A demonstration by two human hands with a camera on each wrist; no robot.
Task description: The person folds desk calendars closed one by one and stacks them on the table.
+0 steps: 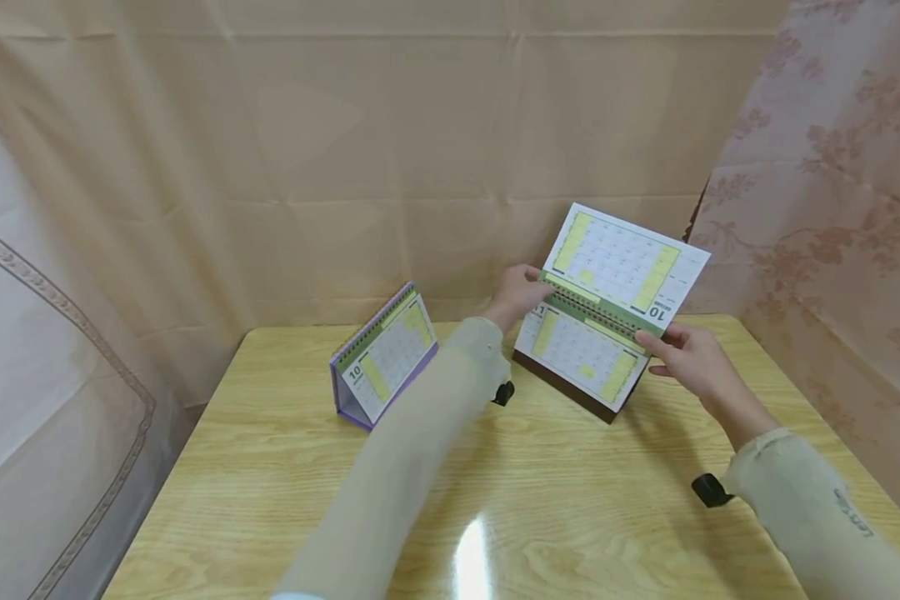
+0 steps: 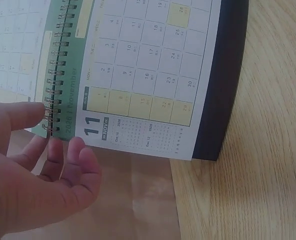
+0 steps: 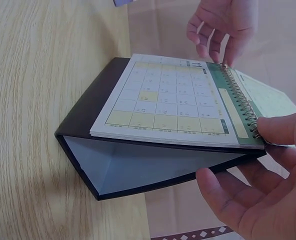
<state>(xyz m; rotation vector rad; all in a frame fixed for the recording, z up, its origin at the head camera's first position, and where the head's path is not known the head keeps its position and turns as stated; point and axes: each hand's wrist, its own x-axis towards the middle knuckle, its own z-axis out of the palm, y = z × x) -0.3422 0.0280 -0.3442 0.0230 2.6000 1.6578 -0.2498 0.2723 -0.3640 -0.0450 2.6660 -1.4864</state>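
A brown-based desk calendar (image 1: 585, 346) stands tilted at the back right of the table. Its November 2026 page (image 2: 138, 75) faces the front, while the October page (image 1: 618, 254) stands up above the spiral binding, upside down. At the binding's left end, my left hand (image 1: 517, 296) pinches the coil between thumb and fingers. My right hand (image 1: 693, 362) grips the other end, its thumb on the coil and its fingers underneath, as the right wrist view shows. The open side of the brown stand (image 3: 138, 162) shows there too. To the left stands a purple desk calendar (image 1: 386, 354), turned to October.
Both calendars are on a wood-grain table (image 1: 270, 500). Beige cloth (image 1: 375, 150) hangs behind it, with a floral cloth (image 1: 847, 208) on the right and white fabric (image 1: 37, 350) on the left. Glare shows near the front edge.
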